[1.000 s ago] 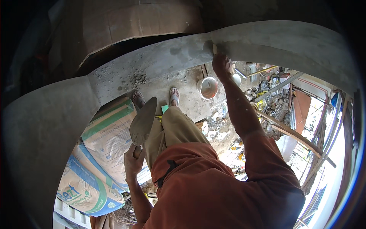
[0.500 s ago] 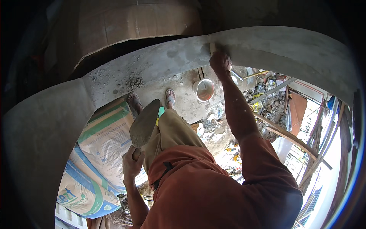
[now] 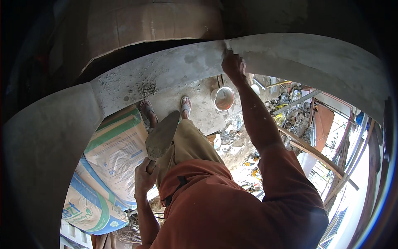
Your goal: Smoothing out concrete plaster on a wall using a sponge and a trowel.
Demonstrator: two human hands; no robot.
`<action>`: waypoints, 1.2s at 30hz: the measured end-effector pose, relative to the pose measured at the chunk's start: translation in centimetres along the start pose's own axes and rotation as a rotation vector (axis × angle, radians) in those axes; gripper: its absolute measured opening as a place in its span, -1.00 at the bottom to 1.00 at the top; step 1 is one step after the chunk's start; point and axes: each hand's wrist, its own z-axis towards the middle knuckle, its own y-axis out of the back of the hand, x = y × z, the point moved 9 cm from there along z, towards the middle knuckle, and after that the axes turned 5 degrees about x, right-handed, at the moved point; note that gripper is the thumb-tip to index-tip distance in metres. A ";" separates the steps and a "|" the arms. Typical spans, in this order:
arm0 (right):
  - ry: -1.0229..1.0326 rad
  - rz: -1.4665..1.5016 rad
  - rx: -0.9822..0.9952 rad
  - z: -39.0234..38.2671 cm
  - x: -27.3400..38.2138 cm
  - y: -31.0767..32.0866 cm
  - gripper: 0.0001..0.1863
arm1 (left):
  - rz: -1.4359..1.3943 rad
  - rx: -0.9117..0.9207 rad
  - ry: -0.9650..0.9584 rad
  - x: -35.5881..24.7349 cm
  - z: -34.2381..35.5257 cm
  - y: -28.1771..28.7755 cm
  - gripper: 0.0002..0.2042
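Grey trowel juts forward — gripped in the left hand.

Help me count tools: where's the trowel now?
In the head view, the trowel is left of centre, in the left hand, just right of the sacks.

we see dull, smeared metal on the trowel, matt cement along the ledge, smooth but roughened by gritty crumbs, faintly glossy creased sacks, soft matt shirt cloth, and a plastic-looking bucket beyond.
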 end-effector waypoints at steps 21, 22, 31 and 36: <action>0.056 -0.046 0.148 1.1 -3.7 -2.1 -0.67 | 0.018 -0.051 0.030 -0.4 -0.2 1.4 -0.78; 0.005 -0.006 0.127 0.8 -4.0 -1.9 -0.61 | 0.010 -0.057 0.027 -0.5 -0.1 1.5 -0.78; -0.018 0.028 0.109 -3.0 -3.3 4.8 -0.63 | -0.028 -0.125 -0.047 -0.3 -0.2 2.1 -0.79; 0.104 -0.045 -0.084 -5.0 -4.4 4.0 -0.79 | 0.010 -0.059 0.019 -0.5 0.5 1.6 -0.78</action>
